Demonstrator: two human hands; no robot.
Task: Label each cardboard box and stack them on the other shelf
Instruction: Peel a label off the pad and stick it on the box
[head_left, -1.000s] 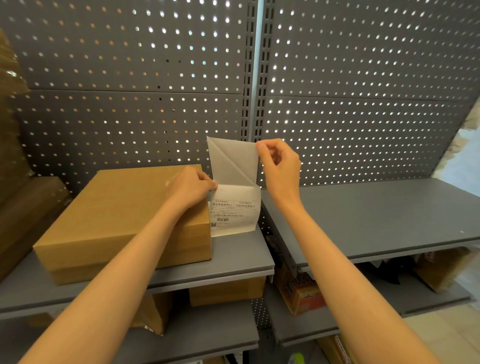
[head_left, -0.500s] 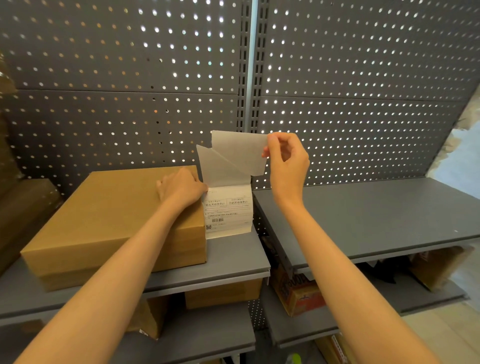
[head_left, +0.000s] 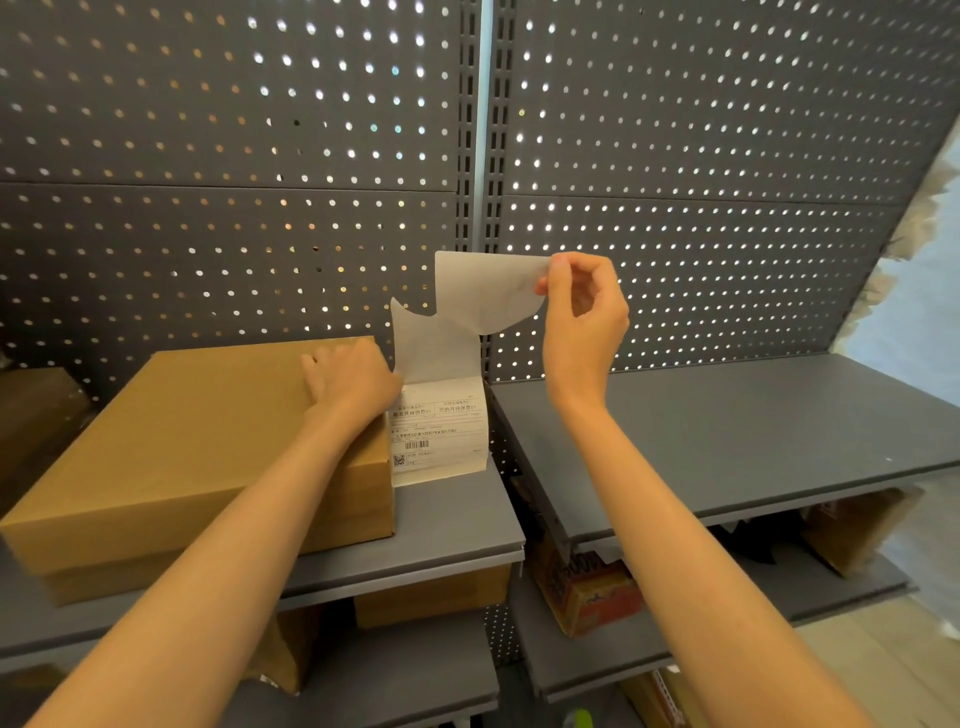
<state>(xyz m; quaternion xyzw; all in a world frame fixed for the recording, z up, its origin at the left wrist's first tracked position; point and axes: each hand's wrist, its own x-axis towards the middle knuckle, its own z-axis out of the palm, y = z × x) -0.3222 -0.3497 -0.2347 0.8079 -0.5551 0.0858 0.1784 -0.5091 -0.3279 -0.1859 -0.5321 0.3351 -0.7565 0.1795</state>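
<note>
**Two hands peeling one label beside the box**

Two hands are in view. My right hand (head_left: 584, 317) pinches the top corner of the thin backing paper (head_left: 467, 312) between thumb and fingers and holds it up high. My left hand (head_left: 353, 379) rests on the near right corner of the cardboard box (head_left: 197, 441), and its fingertips press the left edge of the label (head_left: 441, 431); I cannot tell if they pinch it.

One printed label stands tall, just beside the right side of the box, with its long side going up and down. The backing paper goes up from the top of the label to my right hand, so the pull goes up and to the right, away from the box. My left hand is the nearer one to both label and box.

I count one box on top of the left shelf (head_left: 415, 551). More boxes sit on the lower shelves, but I cannot count them well. The right shelf (head_left: 727, 441), where I think the box must go, is just beside it. I judge the label is not yet stuck on the box.
</note>
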